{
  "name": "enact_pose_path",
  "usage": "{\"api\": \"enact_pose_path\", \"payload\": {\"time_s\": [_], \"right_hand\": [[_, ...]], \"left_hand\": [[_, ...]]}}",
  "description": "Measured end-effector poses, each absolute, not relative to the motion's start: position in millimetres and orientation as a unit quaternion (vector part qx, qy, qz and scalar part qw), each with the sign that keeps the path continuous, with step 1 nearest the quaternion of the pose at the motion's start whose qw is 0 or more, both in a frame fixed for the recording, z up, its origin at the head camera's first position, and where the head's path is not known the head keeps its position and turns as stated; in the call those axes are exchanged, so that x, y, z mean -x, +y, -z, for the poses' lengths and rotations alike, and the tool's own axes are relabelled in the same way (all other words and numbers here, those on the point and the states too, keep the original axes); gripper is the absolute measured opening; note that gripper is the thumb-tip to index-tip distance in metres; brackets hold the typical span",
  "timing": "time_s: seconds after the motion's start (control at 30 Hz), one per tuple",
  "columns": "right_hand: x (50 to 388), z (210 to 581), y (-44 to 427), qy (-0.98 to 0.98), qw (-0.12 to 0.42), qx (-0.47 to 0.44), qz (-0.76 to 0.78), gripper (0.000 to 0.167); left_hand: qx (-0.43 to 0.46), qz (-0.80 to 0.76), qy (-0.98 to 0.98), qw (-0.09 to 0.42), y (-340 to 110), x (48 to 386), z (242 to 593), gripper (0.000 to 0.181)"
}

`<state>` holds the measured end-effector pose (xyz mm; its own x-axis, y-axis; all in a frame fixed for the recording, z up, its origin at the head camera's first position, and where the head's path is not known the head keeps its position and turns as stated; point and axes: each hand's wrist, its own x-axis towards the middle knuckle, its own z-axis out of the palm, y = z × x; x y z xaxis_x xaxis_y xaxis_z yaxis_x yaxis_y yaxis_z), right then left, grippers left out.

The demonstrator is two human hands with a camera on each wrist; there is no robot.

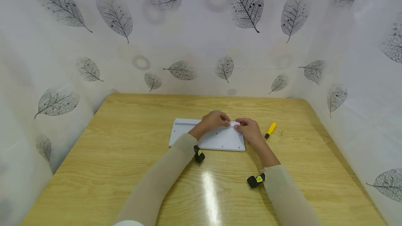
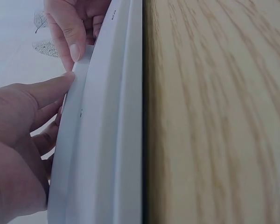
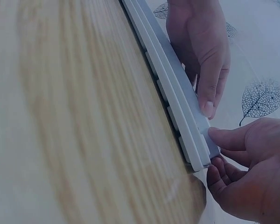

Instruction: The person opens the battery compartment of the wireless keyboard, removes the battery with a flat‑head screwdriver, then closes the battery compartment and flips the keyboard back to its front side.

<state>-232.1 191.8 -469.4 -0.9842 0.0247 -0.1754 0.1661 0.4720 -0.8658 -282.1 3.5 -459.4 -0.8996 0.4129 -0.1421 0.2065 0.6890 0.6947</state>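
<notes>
A white keyboard (image 1: 188,136) lies face down, its underside with small dark screw holes facing up. In the right wrist view, keys (image 3: 172,117) show along its lower side. My left hand (image 1: 215,119) grips the far edge right of the middle, thumb on top and fingers behind the edge. Close beside it, my right hand (image 1: 250,128) pinches the same edge near the far right corner. In the left wrist view, the two thumbs sit near each other on the raised strip (image 2: 67,140). Fingertips behind the edge are partly hidden.
A screwdriver (image 1: 270,130) with a yellow and black handle lies right of the keyboard, its tip end by my right forearm. The wooden table (image 1: 125,170) reaches back to a pale leaf-printed curtain (image 1: 201,37), which also hangs at both sides.
</notes>
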Motion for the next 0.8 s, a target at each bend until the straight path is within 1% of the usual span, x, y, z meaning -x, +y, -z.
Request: {"api": "enact_pose_path", "payload": {"time_s": [0.53, 0.8], "right_hand": [[232.2, 466.7, 190.7, 0.851, 0.073, -0.061, 0.516, 0.033], [232.4, 467.8, 191.3, 0.854, 0.071, -0.056, 0.513, 0.034]], "left_hand": [[-0.186, -0.378, 0.890, 0.174, 1.8, 284.2, 456.1, 0.017], [-0.193, -0.377, 0.889, 0.173, 2.1, 284.8, 456.8, 0.019]]}}
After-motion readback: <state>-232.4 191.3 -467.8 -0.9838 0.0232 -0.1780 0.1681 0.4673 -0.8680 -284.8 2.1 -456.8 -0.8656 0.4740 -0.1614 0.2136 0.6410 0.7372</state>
